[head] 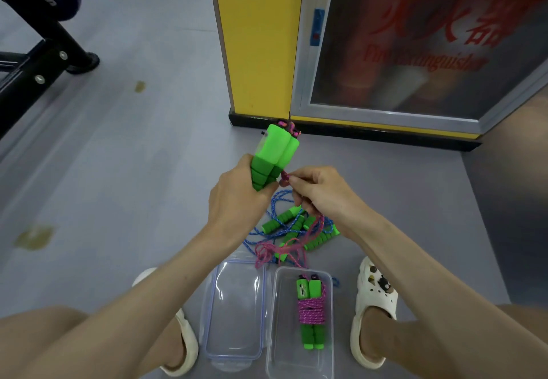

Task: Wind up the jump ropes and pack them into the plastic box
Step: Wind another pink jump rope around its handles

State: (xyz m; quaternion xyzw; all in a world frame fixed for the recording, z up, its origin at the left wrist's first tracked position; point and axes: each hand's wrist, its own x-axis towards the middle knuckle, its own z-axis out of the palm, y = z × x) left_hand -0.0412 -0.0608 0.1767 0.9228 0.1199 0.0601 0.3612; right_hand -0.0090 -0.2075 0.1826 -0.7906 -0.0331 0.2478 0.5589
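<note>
Winding step: beyond the box [296,361], my left hand [237,197] grips the green handles [274,156] and my right hand [320,191] pinches the pink rope [284,176]. Next, I'd wrap it round them.

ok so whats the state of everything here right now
left hand, grips two green handles together
right hand, pinches the pink rope by them
pink rope, mostly unwound, trailing to the floor
blue ropes, loose, tangled on the floor
box, open, holds one wound rope
lid, off, beside the box

Grey floor [133,156] bears plastic box [284,349], lid [234,319] and loose jump ropes [280,220].
</note>
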